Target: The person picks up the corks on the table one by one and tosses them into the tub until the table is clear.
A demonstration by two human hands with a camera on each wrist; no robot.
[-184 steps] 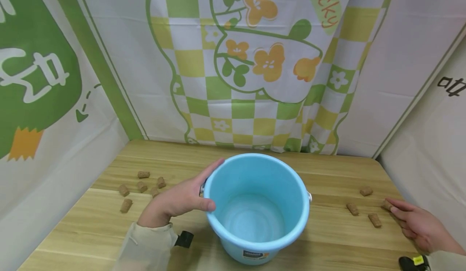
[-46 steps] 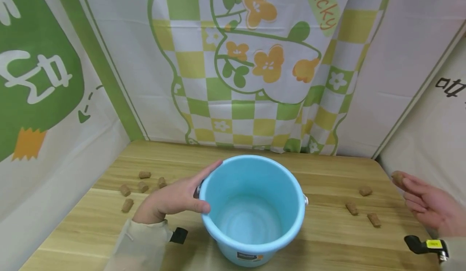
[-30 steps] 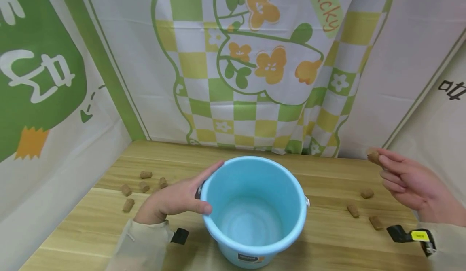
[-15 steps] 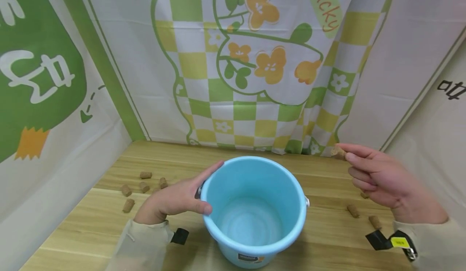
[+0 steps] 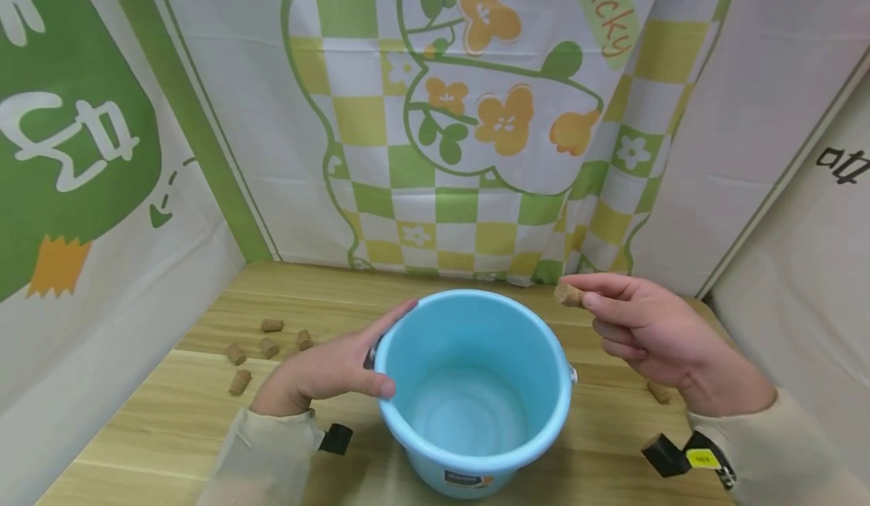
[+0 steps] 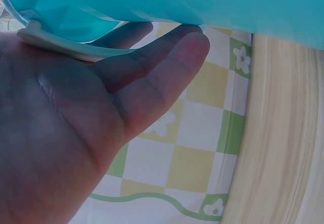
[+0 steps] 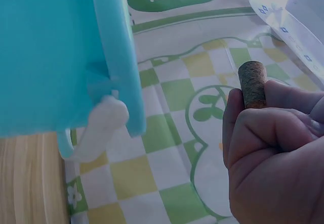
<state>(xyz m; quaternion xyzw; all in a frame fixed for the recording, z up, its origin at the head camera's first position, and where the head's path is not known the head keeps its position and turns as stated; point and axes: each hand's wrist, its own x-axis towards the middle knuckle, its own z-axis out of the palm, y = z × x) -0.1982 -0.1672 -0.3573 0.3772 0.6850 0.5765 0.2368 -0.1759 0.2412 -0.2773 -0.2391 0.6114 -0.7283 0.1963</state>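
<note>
Head view: cork [image 5: 568, 294] in right hand [image 5: 655, 332], apparently outside bucket [image 5: 476, 462].

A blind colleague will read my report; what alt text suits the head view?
A person's right hand pinches a cork near a light-blue bucket held by the left hand. More corks lie on the wooden table, mostly left of the bucket.

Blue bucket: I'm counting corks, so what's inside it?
Inside the blue bucket, the pale floor shows, with nothing visible on it. The near inner wall is hidden by the front rim. The right hand holds a cork outside it.
</note>
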